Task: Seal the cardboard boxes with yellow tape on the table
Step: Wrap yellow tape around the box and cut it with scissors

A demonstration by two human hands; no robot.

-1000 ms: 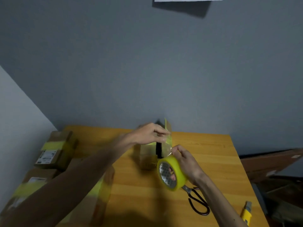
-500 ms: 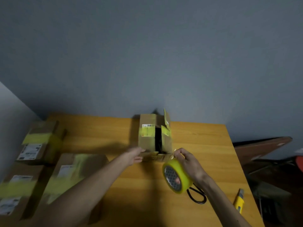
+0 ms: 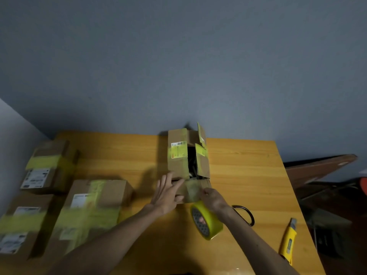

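Nearest, a thick yellow tape roll (image 3: 206, 221) with a dark, patterned core hangs tilted just above the smooth, orange-grained wooden counter (image 3: 238, 165). The right hand (image 3: 213, 199) grips it from above with curled fingers, knuckles toward the box; exactly how the fingers wrap the rim is hidden. To the right lies a slim yellow utility knife (image 3: 288, 243) with a grey tip, and the rounded black handle loop of the scissors (image 3: 245, 214) shows just behind the right wrist. The left hand (image 3: 168, 193) lies flat with straight, spread fingers pressed on the near face of the open cardboard box (image 3: 178, 161), holding nothing. A glossy, translucent strip of tape (image 3: 191, 190) sits on that face between the two hands. The box stands mid-counter, its creased brown flaps ajar over a dark gap, with old yellow bands and a white label on top. On the left, three sealed boxes (image 3: 89, 207) (image 3: 15, 225) (image 3: 45, 165) carry blurred yellow bands. Behind rises a matte grey-blue wall (image 3: 178, 66).
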